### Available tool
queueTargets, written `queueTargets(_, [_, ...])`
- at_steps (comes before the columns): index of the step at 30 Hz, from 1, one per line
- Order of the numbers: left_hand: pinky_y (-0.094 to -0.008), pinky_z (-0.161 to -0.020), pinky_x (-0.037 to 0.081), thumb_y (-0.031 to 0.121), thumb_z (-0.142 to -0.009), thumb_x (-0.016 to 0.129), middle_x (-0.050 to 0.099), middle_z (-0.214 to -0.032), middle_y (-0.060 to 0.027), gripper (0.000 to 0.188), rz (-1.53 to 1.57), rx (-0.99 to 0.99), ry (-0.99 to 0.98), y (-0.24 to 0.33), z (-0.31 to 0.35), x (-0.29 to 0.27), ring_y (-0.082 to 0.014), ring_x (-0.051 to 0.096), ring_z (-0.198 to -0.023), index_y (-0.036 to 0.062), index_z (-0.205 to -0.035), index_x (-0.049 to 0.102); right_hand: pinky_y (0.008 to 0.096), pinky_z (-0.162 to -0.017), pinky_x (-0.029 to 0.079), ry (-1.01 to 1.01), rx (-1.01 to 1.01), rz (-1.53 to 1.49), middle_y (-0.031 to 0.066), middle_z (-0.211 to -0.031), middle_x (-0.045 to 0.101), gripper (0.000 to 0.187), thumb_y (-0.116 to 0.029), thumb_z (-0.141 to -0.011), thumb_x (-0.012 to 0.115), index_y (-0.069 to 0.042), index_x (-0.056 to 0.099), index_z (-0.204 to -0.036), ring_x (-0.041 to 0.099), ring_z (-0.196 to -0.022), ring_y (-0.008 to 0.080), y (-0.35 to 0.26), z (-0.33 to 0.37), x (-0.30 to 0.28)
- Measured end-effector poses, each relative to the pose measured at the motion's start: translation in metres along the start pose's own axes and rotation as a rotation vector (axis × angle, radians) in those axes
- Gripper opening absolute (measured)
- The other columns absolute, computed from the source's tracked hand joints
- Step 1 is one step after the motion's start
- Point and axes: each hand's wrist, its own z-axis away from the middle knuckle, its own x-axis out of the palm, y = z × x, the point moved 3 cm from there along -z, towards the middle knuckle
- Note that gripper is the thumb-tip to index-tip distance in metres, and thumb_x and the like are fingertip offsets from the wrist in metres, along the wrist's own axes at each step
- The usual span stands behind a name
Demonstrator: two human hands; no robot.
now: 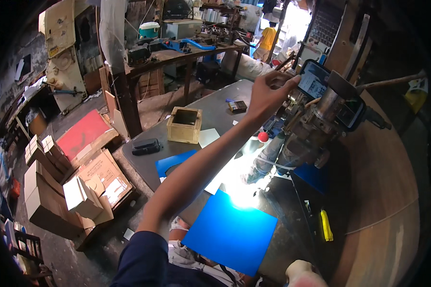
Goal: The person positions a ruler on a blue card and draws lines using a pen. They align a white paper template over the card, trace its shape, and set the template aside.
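Note:
My left arm stretches across the bench, and my left hand (268, 95) is raised at the edge of a lit phone (312, 79). One finger points at its screen, the others are curled, and I see nothing held. The phone sits beside a machine (316, 119) with a metal cylinder and worn body. Under it, a bright lamp glares on the worktop. A flat blue sheet (232, 232) lies in front of me, its far edge washed out by the light. At the lower edge my right hand (304, 275) shows only in part, its fingers hidden, near the sheet's right corner.
A wooden box (184, 125), a black case (146, 147) and another blue piece (175, 161) lie on the left of the bench. A yellow cutter-like tool (326, 225) lies right. Cardboard boxes (52, 201) stand at left. A person in yellow (267, 40) is far back.

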Motion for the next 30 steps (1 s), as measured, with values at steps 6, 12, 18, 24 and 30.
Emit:
queueTargets(6, [-0.0305,-0.091,0.055,0.027,-0.093,0.077,0.071,-0.112,-0.0119,0.040,-0.073,-0.131,0.054,0.008,0.107,-0.055,-0.0178,0.070,-0.102,-0.0011,-0.118,0.065,0.0334,-0.076,0.053,0.286,-0.406,0.464,0.0113,-0.088,0.067,0.016,-0.018,-0.097,0.054,-0.005,0.064,-0.100,0.066,-0.075,0.0182,-0.023,-0.012,-0.047])
queueTargets(12, [-0.0276,-0.086,0.047,0.016,-0.092,0.076,0.068,-0.105,-0.0012,0.022,-0.318,-0.407,0.048,0.039,0.235,-0.098,-0.0098,0.063,-0.103,0.0054,-0.108,0.065,0.0271,-0.046,0.019,0.635,1.059,1.195,-0.0043,-0.054,0.024,0.052,-0.055,-0.109,0.029,-0.014,0.039,-0.080,0.018,-0.043,0.0074,0.026,0.002,-0.162])
queueTargets(18, [-0.0324,-0.067,0.054,0.017,-0.091,0.075,0.074,-0.086,-0.0062,0.015,-0.448,-1.019,-0.624,0.060,0.326,-0.150,-0.0146,0.068,-0.073,0.0017,-0.094,0.074,0.0261,-0.045,0.023,0.664,1.191,1.341,-0.0026,-0.057,0.032,0.049,-0.054,-0.109,0.033,-0.013,0.040,-0.083,0.026,-0.044,0.0082,0.011,0.015,-0.145])
queueTargets(24, [-0.0408,-0.082,0.055,0.043,-0.085,0.078,0.072,-0.101,-0.0223,0.060,-0.912,-1.017,-0.785,0.056,0.515,-0.239,-0.0341,0.071,-0.094,0.0031,-0.124,0.059,0.0301,-0.073,0.058,0.130,1.806,1.125,0.0114,-0.101,0.074,0.020,-0.012,-0.094,0.074,-0.005,0.069,-0.112,0.073,-0.085,0.0179,0.015,0.089,-0.079])
queueTargets(30, [-0.0410,-0.068,0.054,0.023,-0.083,0.083,0.071,-0.080,-0.0188,0.045,-0.784,-1.288,-0.516,0.081,0.512,-0.226,-0.0329,0.073,-0.076,0.0017,-0.116,0.061,0.0324,-0.081,0.057,0.361,2.020,0.517,0.0137,-0.104,0.075,0.022,-0.005,-0.093,0.071,0.000,0.071,-0.115,0.074,-0.093,0.0232,0.009,0.242,0.005])
